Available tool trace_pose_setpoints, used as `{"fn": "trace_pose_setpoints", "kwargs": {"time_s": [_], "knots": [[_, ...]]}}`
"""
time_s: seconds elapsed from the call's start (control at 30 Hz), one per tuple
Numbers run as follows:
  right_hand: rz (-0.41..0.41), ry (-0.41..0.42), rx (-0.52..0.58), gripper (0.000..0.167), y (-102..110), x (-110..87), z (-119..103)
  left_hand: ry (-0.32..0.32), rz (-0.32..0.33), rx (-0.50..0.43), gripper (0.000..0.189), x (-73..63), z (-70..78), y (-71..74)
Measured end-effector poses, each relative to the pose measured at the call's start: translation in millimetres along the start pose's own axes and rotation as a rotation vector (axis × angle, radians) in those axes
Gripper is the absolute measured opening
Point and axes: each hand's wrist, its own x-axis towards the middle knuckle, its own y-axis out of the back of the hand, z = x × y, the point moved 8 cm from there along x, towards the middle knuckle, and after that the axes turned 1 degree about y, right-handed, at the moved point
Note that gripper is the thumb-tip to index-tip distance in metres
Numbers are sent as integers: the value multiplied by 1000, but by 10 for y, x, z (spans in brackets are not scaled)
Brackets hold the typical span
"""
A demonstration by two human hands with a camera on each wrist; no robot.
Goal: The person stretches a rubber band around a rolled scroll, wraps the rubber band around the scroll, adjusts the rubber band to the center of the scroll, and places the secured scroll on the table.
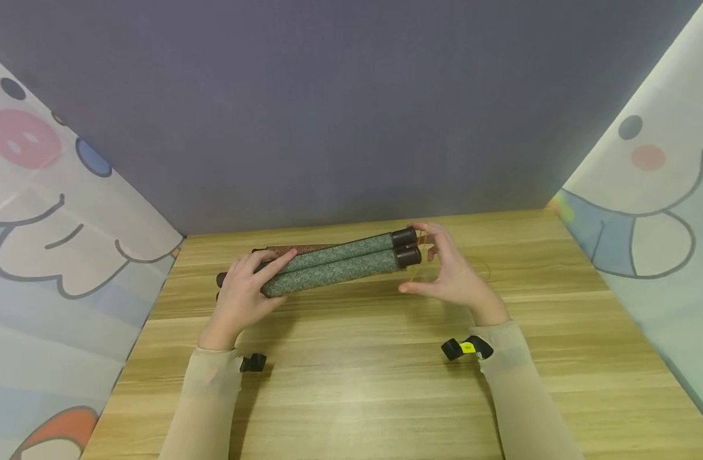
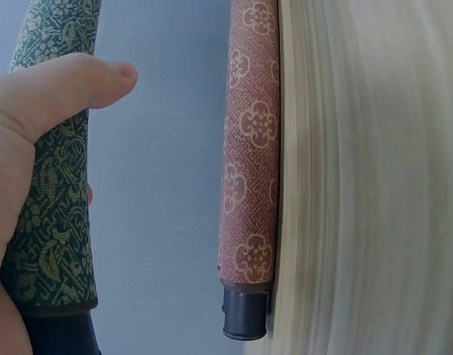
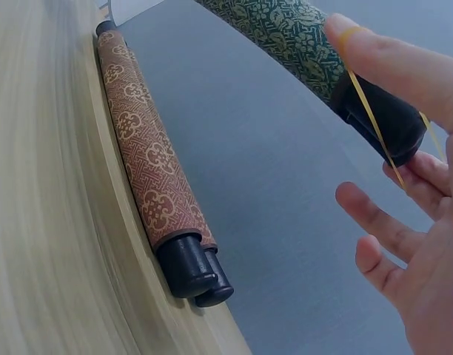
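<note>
My left hand [image 1: 245, 294] grips a green patterned scroll [image 1: 340, 262] near its left end and holds it tilted, right end higher. The scroll shows two rolls side by side with dark end knobs. At its right end is my right hand [image 1: 452, 275], thumb and fingers spread apart. A thin yellow rubber band [image 3: 373, 118] is stretched between the thumb and fingers and passes across the dark knob [image 3: 382, 122] in the right wrist view. Whether the band loops fully around both knobs is hidden.
A reddish scroll [image 3: 141, 140] with dark knobs lies on the wooden table [image 1: 351, 370] behind the green one, close to the grey panel [image 1: 351, 115]. What looks like another thin yellow band [image 1: 485, 268] lies right of my right hand. Cartoon-printed sheets [image 1: 668, 185] flank the table.
</note>
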Motion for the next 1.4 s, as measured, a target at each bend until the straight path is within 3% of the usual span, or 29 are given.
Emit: {"fn": "trace_pose_setpoints", "kwargs": {"time_s": [0.17, 0.5, 0.8, 1.0, 1.23, 1.4], "knots": [[-17, -18, 19, 121, -5, -1, 9, -3, -5, 15, 110, -1, 9, 0], [-73, 5, 44, 110, -45, -1, 15, -74, -18, 17, 108, 21, 112, -29], [-140, 14, 118, 106, -67, -15, -32, -76, -73, 34, 110, 31, 136, -67], [-173, 23, 73, 99, -85, -15, -91, -105, -119, 104, 117, 42, 201, -72], [-195, -86, 22, 81, -56, -12, -118, -89, -189, 139, 118, 38, 207, -104], [-186, -250, 56, 78, -18, -1, -60, -79, -196, 155, 118, 39, 208, -122]]}}
